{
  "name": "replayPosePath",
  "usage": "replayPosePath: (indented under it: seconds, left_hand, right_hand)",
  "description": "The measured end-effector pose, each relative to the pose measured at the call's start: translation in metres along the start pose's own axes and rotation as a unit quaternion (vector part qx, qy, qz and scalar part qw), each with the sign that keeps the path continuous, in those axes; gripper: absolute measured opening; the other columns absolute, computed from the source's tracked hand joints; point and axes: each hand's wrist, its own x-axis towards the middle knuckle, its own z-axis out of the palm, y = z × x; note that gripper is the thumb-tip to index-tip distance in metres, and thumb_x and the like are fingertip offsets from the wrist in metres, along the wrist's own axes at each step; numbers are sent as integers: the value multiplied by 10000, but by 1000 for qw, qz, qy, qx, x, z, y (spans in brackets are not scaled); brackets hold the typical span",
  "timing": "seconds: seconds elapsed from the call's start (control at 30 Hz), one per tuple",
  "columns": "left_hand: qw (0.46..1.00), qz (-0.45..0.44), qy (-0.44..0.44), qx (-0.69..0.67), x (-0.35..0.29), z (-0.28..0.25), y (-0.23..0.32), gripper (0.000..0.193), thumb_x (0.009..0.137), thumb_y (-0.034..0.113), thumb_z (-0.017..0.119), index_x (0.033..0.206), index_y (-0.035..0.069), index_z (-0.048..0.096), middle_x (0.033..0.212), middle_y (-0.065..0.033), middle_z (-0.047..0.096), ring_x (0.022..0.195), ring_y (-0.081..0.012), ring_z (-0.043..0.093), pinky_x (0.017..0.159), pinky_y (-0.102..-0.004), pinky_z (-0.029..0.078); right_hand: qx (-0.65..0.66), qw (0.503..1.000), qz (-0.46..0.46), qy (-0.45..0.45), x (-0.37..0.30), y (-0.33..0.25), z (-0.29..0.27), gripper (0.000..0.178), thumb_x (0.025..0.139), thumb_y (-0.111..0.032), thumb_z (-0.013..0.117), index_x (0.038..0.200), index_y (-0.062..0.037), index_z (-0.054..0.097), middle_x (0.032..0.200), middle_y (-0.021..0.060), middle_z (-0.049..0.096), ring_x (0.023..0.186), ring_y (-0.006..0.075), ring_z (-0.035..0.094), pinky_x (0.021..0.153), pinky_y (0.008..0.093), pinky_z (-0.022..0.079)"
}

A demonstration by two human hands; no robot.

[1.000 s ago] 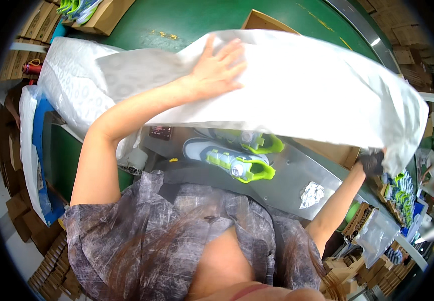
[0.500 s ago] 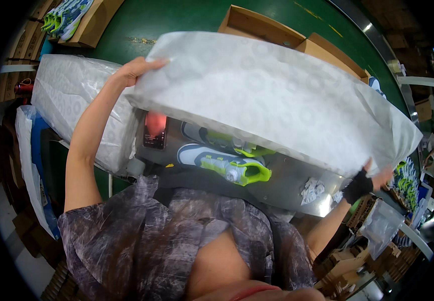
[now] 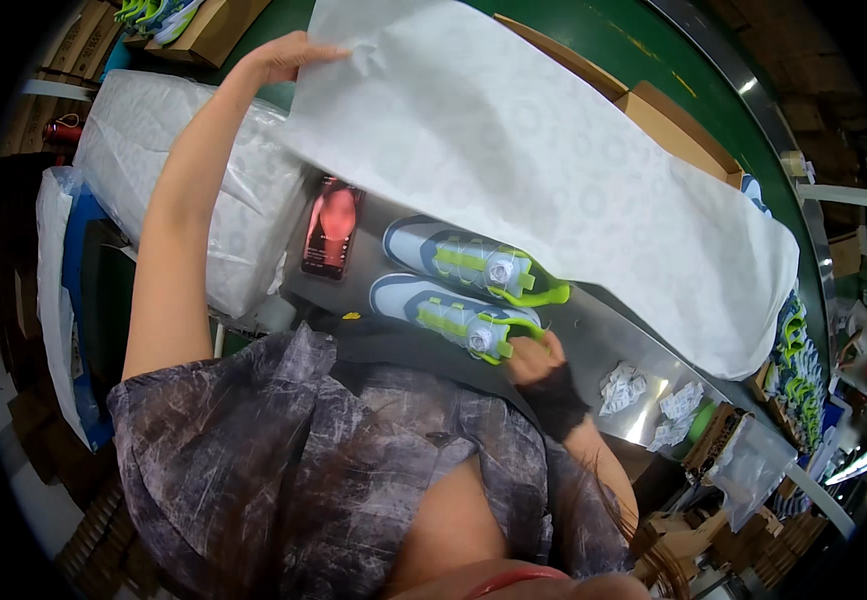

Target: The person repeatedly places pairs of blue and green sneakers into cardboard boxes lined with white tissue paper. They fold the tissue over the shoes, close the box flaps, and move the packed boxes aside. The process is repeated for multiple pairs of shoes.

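My left hand point(image 3: 288, 58) pinches the far left corner of a large white sheet of wrapping paper point(image 3: 553, 170) with a faint pattern. The sheet spreads over the far part of the metal table. Two pale blue sneakers with lime-green trim lie side by side in front of me, toes to the left. My right hand point(image 3: 536, 360), in a black wrist band, is closed at the heel of the near sneaker point(image 3: 433, 310). The far sneaker point(image 3: 458, 258) lies just behind it, beside the paper's near edge.
A phone point(image 3: 332, 228) with a lit screen lies left of the sneakers. A stack of white paper in plastic point(image 3: 183, 170) stands at the left. Crumpled paper point(image 3: 621, 388) lies at the right. Behind the sheet is an open cardboard box point(image 3: 678, 130); more sneakers point(image 3: 793, 370) stand far right.
My right hand has let go of the paper and come in to the near sneaker's heel. My left hand has moved up and away, still holding the sheet, uncovering both sneakers.
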Motion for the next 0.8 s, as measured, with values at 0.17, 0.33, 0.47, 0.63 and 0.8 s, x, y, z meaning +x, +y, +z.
replayPosePath:
  seconds: [0.17,0.33,0.47,0.63,0.8]
  left_hand:
    - [976,22,172,131,47,-5,-48,595,730,354,676,1140,-40,502,1044,-111,578,935,-195,557,814,-317,442]
    - [972,91,127,174,33,-16,-8,502,786,348,623,1062,-62,534,977,-151,584,914,-208,567,784,-305,454]
    - [951,95,138,259,16,-29,43,257,806,243,575,821,-11,615,676,-84,583,583,-174,546,487,-307,432]
    - [989,86,-68,99,28,-10,115,273,819,278,586,918,27,622,732,-76,594,645,-165,554,505,-320,457]
    - [879,79,-325,-340,30,101,136,339,834,263,598,951,-53,564,1014,-176,578,829,-277,606,707,-360,507]
  right_hand:
    - [-49,998,-18,-45,37,-9,-4,195,636,-95,610,819,-37,571,670,68,547,605,245,531,800,404,397]
    - [339,898,259,108,93,-6,-63,244,757,-187,633,923,-11,604,778,46,616,694,122,566,712,302,436]
    - [431,803,337,236,151,43,-70,310,802,-262,610,966,1,602,816,42,616,690,108,548,592,246,434]
    - [476,701,451,280,214,96,-2,340,764,-259,674,946,20,607,809,64,634,661,158,584,600,278,459]
    - [57,975,185,111,196,109,31,381,730,-205,652,1045,-10,564,1015,94,600,938,239,553,813,356,399]
